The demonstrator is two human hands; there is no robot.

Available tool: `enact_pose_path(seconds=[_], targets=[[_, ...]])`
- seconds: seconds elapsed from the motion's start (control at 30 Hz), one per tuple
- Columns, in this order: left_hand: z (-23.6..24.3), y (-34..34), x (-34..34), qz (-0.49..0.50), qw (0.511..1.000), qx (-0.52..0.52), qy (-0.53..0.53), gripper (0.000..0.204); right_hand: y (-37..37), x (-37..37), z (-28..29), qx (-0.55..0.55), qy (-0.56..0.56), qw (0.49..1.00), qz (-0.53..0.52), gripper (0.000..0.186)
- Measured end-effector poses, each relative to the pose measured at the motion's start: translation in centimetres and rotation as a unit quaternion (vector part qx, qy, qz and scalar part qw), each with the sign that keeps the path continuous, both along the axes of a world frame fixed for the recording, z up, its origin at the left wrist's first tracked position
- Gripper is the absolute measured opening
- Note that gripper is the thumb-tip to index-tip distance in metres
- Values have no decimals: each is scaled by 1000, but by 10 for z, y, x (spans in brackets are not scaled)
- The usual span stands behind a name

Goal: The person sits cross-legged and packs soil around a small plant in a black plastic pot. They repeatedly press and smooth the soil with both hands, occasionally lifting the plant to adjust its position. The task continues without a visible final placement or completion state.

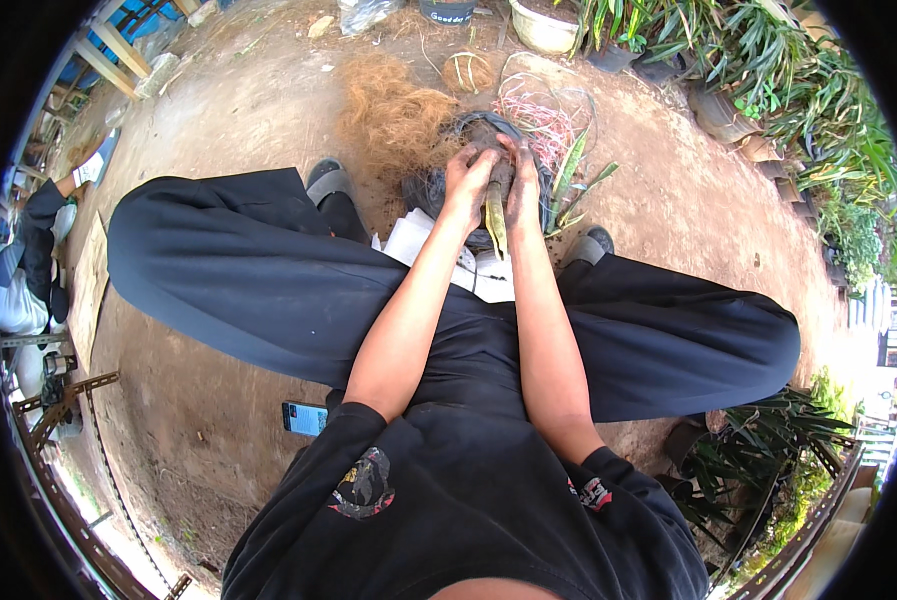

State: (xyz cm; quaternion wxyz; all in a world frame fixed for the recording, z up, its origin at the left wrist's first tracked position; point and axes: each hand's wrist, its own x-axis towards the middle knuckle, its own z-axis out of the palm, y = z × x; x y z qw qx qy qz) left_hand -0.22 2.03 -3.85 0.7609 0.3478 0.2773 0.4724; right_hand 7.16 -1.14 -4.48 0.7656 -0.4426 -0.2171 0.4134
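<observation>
Both my hands meet in front of me over a black plastic bag [423, 190] on the ground. My left hand [466, 185] and my right hand [522, 185] are curled around the soil-covered base of a plant, one on each side. Its yellow-green, pointed leaf [495, 222] sticks out between my wrists toward me. Dark soil smears my fingers, and the fingertips are partly hidden at the clump. Just right of the bag lie long striped green leaves [571, 165]. A white sheet or sack [406, 238] lies under my forearms.
Loose brown fibre [388, 110] is heaped beyond the bag, with pink string [543, 125] beside it. A white pot [545, 28] and a dark pot [448, 10] stand farther off. A phone [304, 418] lies left of me. Another person [33, 250] is at the far left.
</observation>
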Motion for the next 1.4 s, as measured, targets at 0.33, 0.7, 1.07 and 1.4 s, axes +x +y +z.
enact_pose_path(seconds=[0.33,0.7,1.07,1.4], targets=[[-11,7,4,23,999,22,37,11,-3,-1,5,4,4,999,39,38],[-22,13,5,9,997,25,74,19,-6,0,7,5,45,997,62,41],[-18,11,7,3,998,42,39,17,-5,7,9,-8,96,992,84,50],[-17,11,11,33,998,23,43,16,-2,9,6,25,50,996,66,54]])
